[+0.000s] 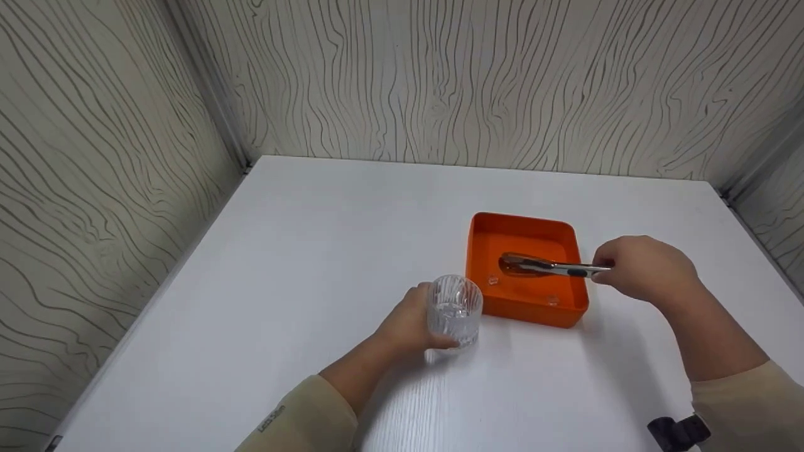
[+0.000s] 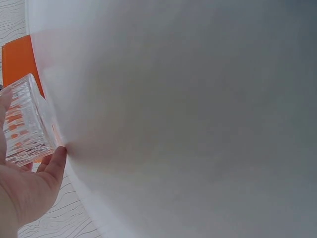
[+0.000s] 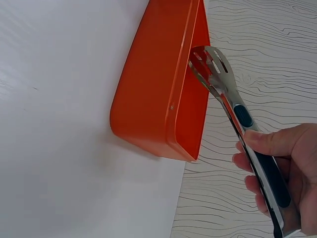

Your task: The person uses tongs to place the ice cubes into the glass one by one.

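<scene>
My left hand (image 1: 408,323) is wrapped round a clear ridged drinking glass (image 1: 455,311), which stands upright just left of the orange square bin (image 1: 527,314). Something clear lies in the lower part of the glass; I cannot tell what. In the left wrist view, the fingers curve about the glass (image 2: 29,124). Metal tongs (image 3: 270,173) with dark grip inlays are held by my right hand (image 1: 647,267). Their slotted head reaches over the bin, its two arms slightly apart. Two small clear pieces, one a cube-like piece (image 1: 493,280) and another clear piece (image 1: 552,300), lie on the bin floor.
Everything stands on a white table (image 1: 301,251). Wood-grain patterned panels (image 1: 402,81) rise behind it and along the sides. A black device (image 1: 678,433) is strapped at the right sleeve.
</scene>
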A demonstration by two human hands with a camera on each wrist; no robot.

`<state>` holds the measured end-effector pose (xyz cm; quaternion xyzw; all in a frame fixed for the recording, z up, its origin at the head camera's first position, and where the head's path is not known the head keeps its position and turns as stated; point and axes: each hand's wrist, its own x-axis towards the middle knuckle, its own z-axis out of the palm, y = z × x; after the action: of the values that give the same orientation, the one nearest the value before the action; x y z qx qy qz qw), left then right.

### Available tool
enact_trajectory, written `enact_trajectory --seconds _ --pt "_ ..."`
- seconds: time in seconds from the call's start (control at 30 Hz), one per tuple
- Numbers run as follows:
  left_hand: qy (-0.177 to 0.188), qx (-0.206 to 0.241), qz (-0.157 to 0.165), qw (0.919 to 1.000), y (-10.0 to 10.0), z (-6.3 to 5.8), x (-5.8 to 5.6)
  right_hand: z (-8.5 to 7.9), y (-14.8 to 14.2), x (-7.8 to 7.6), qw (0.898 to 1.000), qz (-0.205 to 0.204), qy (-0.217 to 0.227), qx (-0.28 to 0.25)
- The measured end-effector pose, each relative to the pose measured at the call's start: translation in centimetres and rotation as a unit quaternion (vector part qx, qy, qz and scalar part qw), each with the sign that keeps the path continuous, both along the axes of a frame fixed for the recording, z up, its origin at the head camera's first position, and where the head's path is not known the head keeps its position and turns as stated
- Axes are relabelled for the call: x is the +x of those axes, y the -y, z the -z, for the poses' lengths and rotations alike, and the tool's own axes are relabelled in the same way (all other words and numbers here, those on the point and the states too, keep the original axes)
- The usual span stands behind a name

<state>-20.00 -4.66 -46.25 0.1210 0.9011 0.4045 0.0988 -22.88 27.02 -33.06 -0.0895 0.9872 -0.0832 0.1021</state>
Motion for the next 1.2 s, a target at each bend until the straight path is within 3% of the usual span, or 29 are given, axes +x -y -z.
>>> enact_trajectory --seconds 0.73,1.2 --pt "0.008 -0.007 -0.01 0.9999 0.0 0.0 0.0 -2.9 2.5 1.7 0.999 -0.026 0.004 -0.03" --pt "0.021 0.009 -0.012 0.9997 -0.1 0.3 -0.1 -2.6 4.2 2.6 0.998 -0.048 0.012 -0.041"
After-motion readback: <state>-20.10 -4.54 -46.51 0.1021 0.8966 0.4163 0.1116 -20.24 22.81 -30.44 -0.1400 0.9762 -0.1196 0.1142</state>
